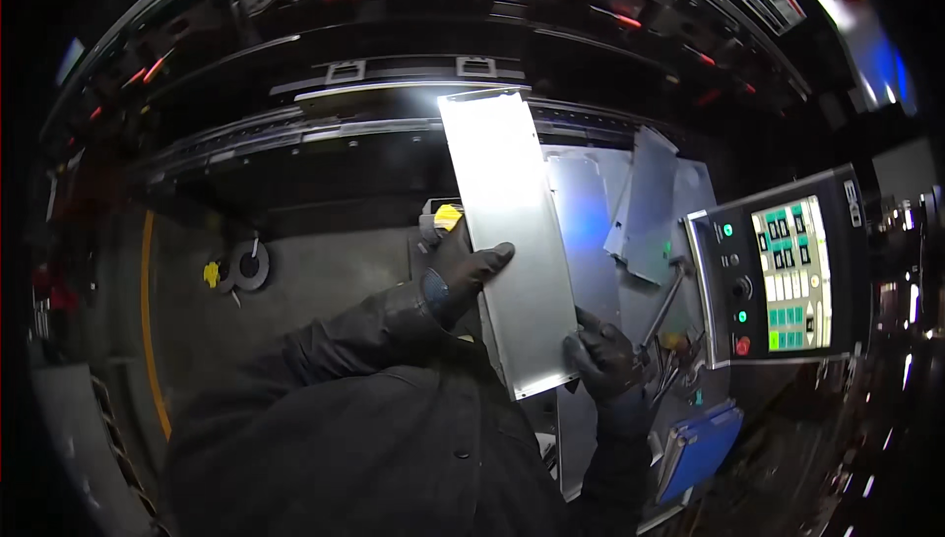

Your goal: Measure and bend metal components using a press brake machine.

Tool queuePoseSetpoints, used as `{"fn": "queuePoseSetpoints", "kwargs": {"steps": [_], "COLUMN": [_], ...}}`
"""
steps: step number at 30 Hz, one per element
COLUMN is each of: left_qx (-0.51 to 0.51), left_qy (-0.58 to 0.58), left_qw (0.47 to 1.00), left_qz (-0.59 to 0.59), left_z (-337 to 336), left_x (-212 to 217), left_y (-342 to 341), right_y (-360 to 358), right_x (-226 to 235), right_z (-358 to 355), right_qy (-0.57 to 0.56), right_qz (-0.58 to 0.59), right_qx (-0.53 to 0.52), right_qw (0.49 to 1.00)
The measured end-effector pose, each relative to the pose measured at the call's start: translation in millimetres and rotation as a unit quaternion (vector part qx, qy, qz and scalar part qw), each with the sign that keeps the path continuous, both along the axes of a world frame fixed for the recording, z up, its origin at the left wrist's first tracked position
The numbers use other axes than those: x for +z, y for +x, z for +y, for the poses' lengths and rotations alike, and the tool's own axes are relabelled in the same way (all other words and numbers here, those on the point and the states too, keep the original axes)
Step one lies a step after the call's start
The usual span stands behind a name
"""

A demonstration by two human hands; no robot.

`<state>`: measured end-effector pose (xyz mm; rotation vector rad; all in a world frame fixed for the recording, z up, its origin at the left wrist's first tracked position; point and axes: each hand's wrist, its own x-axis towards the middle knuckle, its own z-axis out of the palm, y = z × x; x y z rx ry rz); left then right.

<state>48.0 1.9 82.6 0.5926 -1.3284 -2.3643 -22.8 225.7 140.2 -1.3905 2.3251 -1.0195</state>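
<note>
Between my two black-gloved hands is a long sheet-metal panel [522, 242], its edges folded up and its far half glaring with light. On the panel's left edge, my left hand [467, 279] grips with the thumb lying over the face; its other fingers are hidden underneath. My right hand [602, 355] holds the near right edge close to the lower corner, fingers curled around it. The panel is tilted, with its far end reaching toward the press brake's bed [384, 114]. Under and right of it lies another flat metal sheet [588, 232].
A bent metal piece [647, 202] and a hammer [667, 299] lie on the bench to the right. Beyond stands a control panel [787, 271] with a lit screen. A blue folder [701, 450] is lower right. A foot pedal [246, 267] sits on the floor at left.
</note>
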Motion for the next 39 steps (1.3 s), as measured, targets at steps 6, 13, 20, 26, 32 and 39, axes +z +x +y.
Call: {"fn": "queuePoseSetpoints", "kwargs": {"steps": [6,13,20,26,32,39], "left_qx": [-0.114,-0.094,-0.144,-0.087,-0.101,-0.118], "left_qy": [-0.091,-0.125,-0.119,-0.15,-0.142,-0.125], "left_qw": [0.985,0.983,0.976,0.979,0.981,0.979], "left_qz": [-0.089,-0.099,-0.114,-0.104,-0.087,-0.107], "left_z": [-26.0,-53.1,-63.7,-45.0,-64.0,-56.5], "left_x": [8.2,-26.9,-40.9,-19.6,-30.5,-20.9], "left_y": [-2.4,-4.8,8.3,17.2,26.9,33.4], "right_y": [-0.5,-47.2,-76.1,-123.5,-158.2,-207.3], "right_x": [-31.9,-113.8,-133.9,-188.7,-120.0,-97.5], "right_z": [10.8,25.4,63.1,208.2,221.1,233.2], "right_qy": [-0.049,-0.118,-0.168,-0.26,-0.072,-0.03], "right_qz": [0.01,-0.199,-0.148,0.054,0.108,0.17], "right_qx": [-0.016,-0.346,-0.462,-0.535,-0.643,-0.668], "right_qw": [0.999,0.909,0.858,0.802,0.754,0.724]}}
